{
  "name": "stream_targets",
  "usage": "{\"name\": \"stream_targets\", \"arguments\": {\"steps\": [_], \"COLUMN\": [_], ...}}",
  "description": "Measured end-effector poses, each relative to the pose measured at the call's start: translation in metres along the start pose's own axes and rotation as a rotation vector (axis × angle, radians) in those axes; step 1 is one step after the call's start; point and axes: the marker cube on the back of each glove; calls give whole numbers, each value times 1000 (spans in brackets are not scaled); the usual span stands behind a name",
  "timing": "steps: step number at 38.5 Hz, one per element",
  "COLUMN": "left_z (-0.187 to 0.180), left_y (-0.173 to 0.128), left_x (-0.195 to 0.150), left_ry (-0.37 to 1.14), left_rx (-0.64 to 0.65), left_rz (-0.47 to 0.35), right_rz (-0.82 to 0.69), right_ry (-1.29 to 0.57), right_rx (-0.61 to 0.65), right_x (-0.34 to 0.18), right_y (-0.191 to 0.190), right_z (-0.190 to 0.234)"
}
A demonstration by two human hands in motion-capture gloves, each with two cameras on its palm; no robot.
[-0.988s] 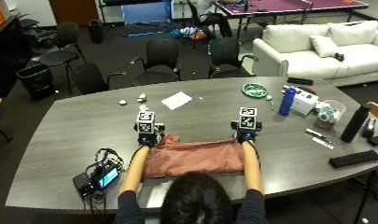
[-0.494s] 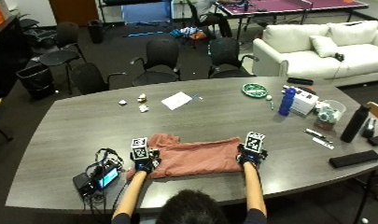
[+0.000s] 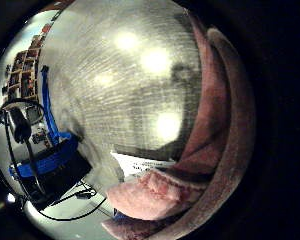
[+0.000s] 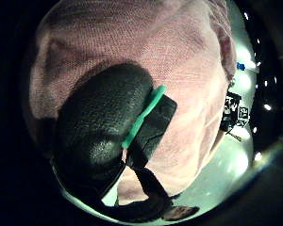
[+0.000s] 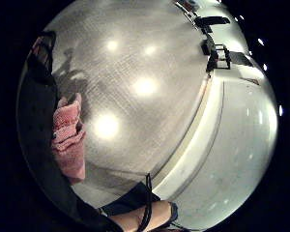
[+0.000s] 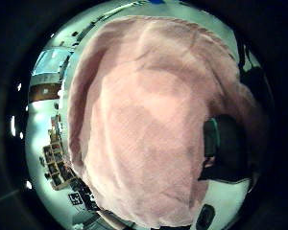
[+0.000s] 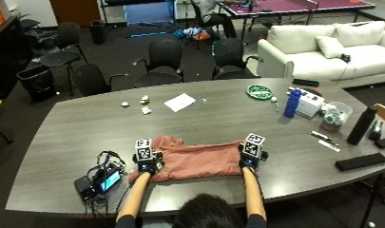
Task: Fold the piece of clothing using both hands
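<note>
A salmon-pink garment (image 7: 195,161) lies folded into a wide band on the grey table (image 7: 211,118), near its front edge. My left hand (image 7: 148,164) holds the band's left end. My right hand (image 7: 250,159) holds its right end. In the left thumb side palm view my thumb (image 4: 99,136) presses on the garment (image 4: 179,47), which fills that view. Cloth also covers the right thumb side palm view, where the garment (image 6: 149,129) partly hides my thumb (image 6: 225,148). Doubled cloth layers (image 3: 155,195) show beside the left palm.
A black device with cables (image 7: 100,179) sits just left of my left hand. A white paper (image 7: 180,101), green dish (image 7: 260,91), blue bottle (image 7: 293,103) and black bottle (image 7: 360,125) stand farther off. A black case (image 7: 361,161) lies at the right.
Both hands have drawn back toward me from the garment's far edge, bringing that edge over onto the near part. The garment now lies as a narrower band.
</note>
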Motion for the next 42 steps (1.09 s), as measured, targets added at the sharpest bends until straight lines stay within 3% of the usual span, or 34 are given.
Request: {"name": "stream_targets", "arguments": {"steps": [4, 12, 18, 23, 33, 37, 42], "left_z": [-6, -14, -24, -42, -95, -110, -130], "left_y": [6, 16, 23, 31, 50, 36, 22], "left_x": [1, 6, 8, 0, -29, -43, -65], "left_ry": [8, 79, 105, 136, 187, 213, 245], "left_rx": [-41, -76, -72, -54, 108, 212, 375], "left_rz": [29, 59, 90, 84, 121, 128, 111], "right_rz": [-58, 43, 92, 40, -190, -308, -493], "right_ry": [20, 73, -67, -181, -229, -216, -194], "right_rx": [45, 84, 107, 73, 192, 214, 176], "right_x": [6, 59, 80, 59, -39, -98, -200], "right_y": [-5, -20, -34, -49, 54, 94, 151], "right_z": [-5, -33, -69, -97, -216, -228, -210]}}
